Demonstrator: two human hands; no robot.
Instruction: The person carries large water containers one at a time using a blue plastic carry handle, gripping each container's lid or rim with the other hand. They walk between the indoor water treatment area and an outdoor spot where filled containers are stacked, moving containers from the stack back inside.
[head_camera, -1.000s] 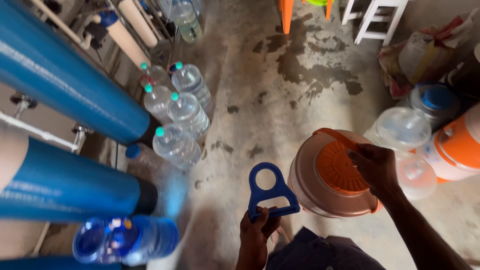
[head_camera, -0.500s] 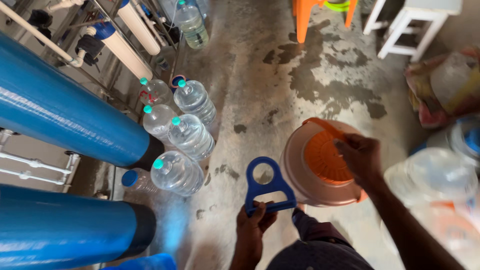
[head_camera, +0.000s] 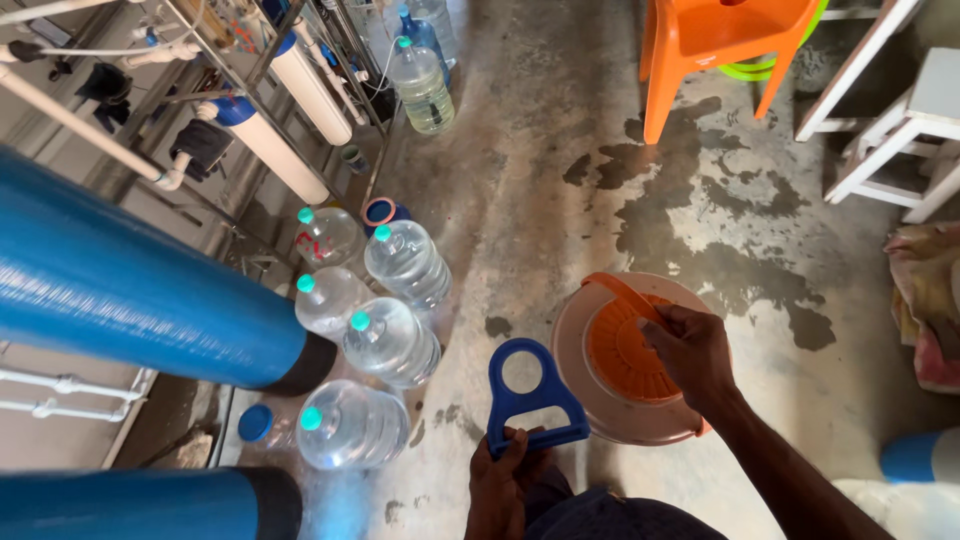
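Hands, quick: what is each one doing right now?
Left hand: closed on the bottom bar of a blue plastic handle.
Right hand: fingers closed on the orange lid of a round container.

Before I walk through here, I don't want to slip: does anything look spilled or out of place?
Yes. Dark wet patches spread over the concrete floor from under the orange chair toward the jug under the right hand. One bottle lies on its side, unlike the upright ones.

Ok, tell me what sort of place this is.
Probably a small water-purifying and bottling room: large blue filter tanks, white filter housings on piping, and capped clear water bottles on a wet concrete floor.
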